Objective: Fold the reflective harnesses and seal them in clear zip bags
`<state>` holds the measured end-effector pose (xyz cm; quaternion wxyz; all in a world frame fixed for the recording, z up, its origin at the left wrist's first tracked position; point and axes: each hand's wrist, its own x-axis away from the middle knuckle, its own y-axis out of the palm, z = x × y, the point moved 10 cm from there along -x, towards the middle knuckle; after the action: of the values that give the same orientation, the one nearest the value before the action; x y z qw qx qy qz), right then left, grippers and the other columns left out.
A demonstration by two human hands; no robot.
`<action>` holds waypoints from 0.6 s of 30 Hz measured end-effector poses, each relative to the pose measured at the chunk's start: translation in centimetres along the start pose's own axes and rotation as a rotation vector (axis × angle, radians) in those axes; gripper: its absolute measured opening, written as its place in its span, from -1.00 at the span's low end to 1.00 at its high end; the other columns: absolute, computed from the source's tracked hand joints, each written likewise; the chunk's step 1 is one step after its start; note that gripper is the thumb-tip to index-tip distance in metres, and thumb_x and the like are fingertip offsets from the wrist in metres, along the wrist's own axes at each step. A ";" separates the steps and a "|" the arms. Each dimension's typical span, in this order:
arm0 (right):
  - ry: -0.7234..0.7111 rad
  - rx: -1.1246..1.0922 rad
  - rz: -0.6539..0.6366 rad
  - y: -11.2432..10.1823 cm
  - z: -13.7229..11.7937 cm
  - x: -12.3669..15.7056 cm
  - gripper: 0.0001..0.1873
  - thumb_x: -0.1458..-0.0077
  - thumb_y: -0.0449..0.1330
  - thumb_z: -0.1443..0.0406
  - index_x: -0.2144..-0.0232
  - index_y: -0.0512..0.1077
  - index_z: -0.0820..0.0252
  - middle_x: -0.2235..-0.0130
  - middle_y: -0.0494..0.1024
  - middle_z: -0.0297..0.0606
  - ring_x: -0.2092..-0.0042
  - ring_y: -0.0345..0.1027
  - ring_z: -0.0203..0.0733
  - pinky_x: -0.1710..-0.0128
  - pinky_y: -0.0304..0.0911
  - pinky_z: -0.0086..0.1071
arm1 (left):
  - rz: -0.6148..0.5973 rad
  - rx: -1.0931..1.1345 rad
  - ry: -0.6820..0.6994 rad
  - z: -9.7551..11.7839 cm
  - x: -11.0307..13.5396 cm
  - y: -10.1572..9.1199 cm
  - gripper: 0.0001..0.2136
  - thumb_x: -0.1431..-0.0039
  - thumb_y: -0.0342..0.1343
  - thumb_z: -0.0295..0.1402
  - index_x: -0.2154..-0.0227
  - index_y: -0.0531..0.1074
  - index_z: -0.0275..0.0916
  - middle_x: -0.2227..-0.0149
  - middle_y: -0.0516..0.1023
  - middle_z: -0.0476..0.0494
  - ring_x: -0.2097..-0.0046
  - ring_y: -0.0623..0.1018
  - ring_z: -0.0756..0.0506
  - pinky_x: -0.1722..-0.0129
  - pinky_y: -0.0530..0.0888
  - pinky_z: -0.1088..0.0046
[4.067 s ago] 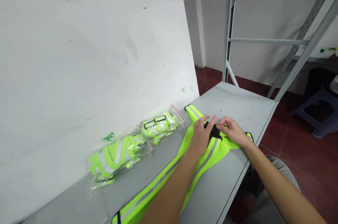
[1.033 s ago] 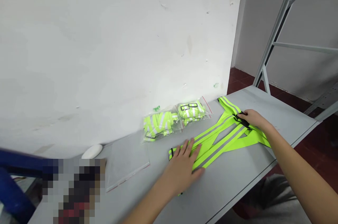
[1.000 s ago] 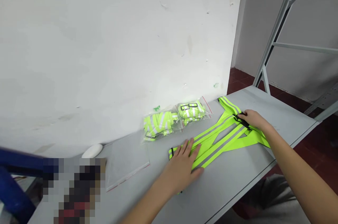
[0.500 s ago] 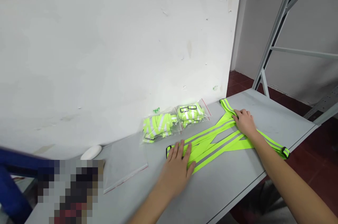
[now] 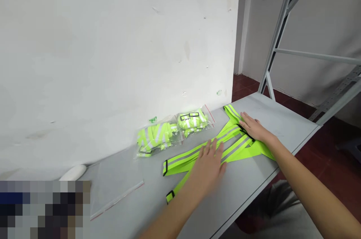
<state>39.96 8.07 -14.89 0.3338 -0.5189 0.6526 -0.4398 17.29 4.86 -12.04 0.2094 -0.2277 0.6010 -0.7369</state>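
Observation:
A neon yellow reflective strap vest (image 5: 183, 160) with grey stripes and black buckles lies spread on the grey table (image 5: 234, 190). Over its middle straps is my left hand (image 5: 207, 169), fingers apart, slightly blurred; whether it touches the fabric I cannot tell. My right hand (image 5: 256, 130) rests flat with fingers stretched out at the vest's far right, by a black-edged piece, and hides part of the straps. Behind the vest, against the wall, are two clear zip bags, a left bag (image 5: 156, 137) and a right bag (image 5: 194, 120), each with a folded neon vest inside.
An empty clear zip bag (image 5: 117, 179) lies flat at the left, beside a white rounded object (image 5: 73, 172). The white wall (image 5: 113, 62) borders the table's back. A metal frame (image 5: 278, 30) stands past the table's right end. A pixelated patch covers the lower left.
My left hand has shifted right along the vest, and two buckled strap ends now show left of it. The right hand's fingers have straightened and flattened. The view has turned slightly.

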 end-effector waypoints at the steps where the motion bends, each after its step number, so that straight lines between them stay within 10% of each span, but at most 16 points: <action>1: 0.011 -0.019 0.026 -0.9 0.7 0.6 -0.30 -0.30 -0.32 -0.05 -0.35 -0.09 0.15 -0.37 -0.01 -0.09 -0.36 -0.13 -0.01 -0.26 -0.09 -0.05 | 0.028 0.037 0.091 2.5 -1.3 -0.5 -0.45 -0.33 -0.22 -0.16 -0.32 -0.01 -0.23 -0.38 -0.05 -0.27 -0.38 -0.03 -0.31 -0.28 0.11 0.01; 6: 0.054 -0.073 0.095 -4.2 3.9 4.9 -0.48 -0.32 -0.15 0.12 -0.17 0.21 0.30 -0.10 0.41 0.01 -0.06 0.34 -0.10 -0.08 0.16 -0.28 | 0.097 0.100 0.352 10.4 -7.5 0.4 -0.33 -0.30 -0.34 0.07 -0.33 -0.03 -0.25 -0.38 -0.08 -0.31 -0.39 -0.12 -0.33 -0.28 0.00 -0.08; 11: 0.053 -0.121 -0.018 -4.0 4.9 9.7 -0.66 -0.20 0.06 0.05 0.24 0.43 0.18 0.34 0.52 -0.27 0.33 0.39 -0.18 0.29 0.27 -0.37 | 0.107 0.091 0.325 9.6 -11.3 3.3 -0.39 -0.28 -0.24 0.07 -0.29 0.09 -0.12 -0.38 -0.03 -0.20 -0.38 -0.06 -0.32 -0.29 -0.05 -0.09; 18: 0.147 -0.115 0.036 -4.1 5.4 12.0 -0.73 0.02 0.22 0.25 0.23 0.39 0.22 0.30 0.49 -0.22 0.32 0.34 -0.17 0.31 0.21 -0.36 | 0.161 0.089 0.239 7.7 -12.0 4.1 -0.47 -0.35 -0.28 -0.18 -0.33 -0.06 -0.21 -0.38 -0.03 -0.16 -0.38 -0.01 -0.21 -0.31 -0.04 0.00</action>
<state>43.55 -5.13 -12.97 0.2627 -0.4917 0.7088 -0.4322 31.67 4.97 -15.68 0.2045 -0.0801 0.6048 -0.7655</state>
